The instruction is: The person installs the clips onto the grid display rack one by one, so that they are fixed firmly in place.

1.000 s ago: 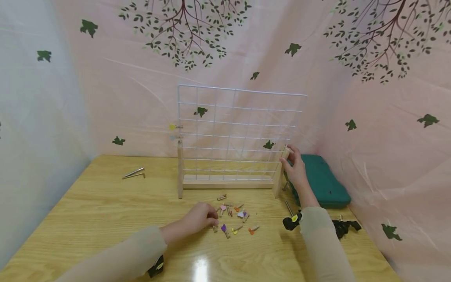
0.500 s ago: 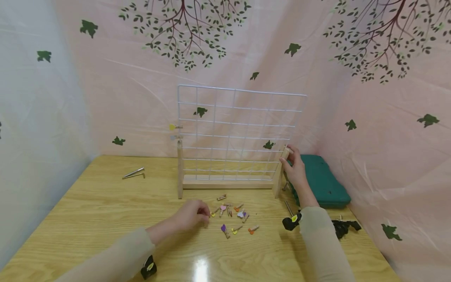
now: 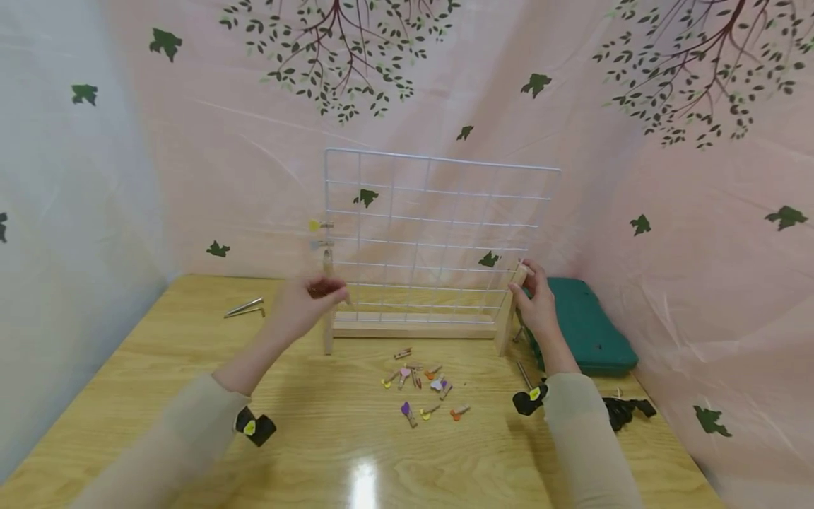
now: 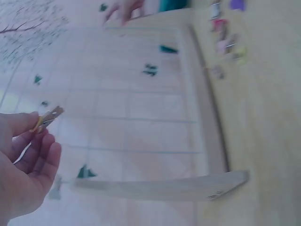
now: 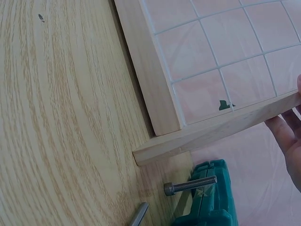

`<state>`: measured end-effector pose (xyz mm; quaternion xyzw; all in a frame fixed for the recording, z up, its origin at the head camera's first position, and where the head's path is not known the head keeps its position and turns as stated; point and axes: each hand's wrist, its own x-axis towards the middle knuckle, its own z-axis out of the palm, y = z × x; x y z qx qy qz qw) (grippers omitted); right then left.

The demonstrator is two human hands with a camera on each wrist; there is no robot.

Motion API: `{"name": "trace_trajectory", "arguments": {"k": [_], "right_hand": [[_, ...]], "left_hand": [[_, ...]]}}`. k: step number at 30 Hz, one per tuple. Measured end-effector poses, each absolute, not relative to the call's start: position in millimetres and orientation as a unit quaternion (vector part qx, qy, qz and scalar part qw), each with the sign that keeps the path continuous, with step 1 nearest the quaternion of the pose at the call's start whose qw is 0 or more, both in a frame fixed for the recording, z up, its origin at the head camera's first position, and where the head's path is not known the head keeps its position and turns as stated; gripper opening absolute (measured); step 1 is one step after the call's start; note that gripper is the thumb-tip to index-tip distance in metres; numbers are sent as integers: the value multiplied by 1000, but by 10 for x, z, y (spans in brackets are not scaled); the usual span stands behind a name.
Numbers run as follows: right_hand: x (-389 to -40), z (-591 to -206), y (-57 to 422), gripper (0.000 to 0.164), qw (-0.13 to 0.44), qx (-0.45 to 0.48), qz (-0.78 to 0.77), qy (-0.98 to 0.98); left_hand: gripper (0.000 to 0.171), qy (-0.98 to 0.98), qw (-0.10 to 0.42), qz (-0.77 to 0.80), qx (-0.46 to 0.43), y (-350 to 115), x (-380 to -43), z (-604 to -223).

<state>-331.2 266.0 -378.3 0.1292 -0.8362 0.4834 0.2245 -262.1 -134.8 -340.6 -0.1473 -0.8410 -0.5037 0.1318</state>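
Observation:
My left hand is raised in front of the left post of a wire-grid stand. Between its thumb and fingers it pinches a small wooden clothespin with a yellow piece at the held end. The stand has a white wire grid, a wooden base bar and two wooden posts. My right hand grips the right post near its top. A yellow-topped clothespin and a pale blue one are clipped to the grid's left edge wire.
Several heart-topped clothespins lie before the stand, including a purple one and an orange one. A green case sits at the right with a bolt beside it. Metal tools lie far left; black material lies at right.
The left hand has lifted a clothespin from the front of the pile and carried it up and left toward the stand's left post. The right hand stays on the right post.

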Motion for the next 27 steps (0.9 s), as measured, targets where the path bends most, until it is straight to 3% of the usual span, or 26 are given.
{"name": "trace_trajectory", "arguments": {"k": [5, 11, 27], "right_hand": [[-3308, -3776, 2667, 53, 228, 127, 478, -839], [-3414, -3882, 2747, 53, 234, 135, 472, -839], [-3508, -3971, 2822, 54, 244, 141, 468, -838]], "left_hand": [[26, -754, 244, -600, -108, -1458, -2796, -3076], [27, -662, 316, -678, -42, -1517, -2985, -2816], [29, -504, 342, -792, 43, -1450, -3396, -2668]]}}
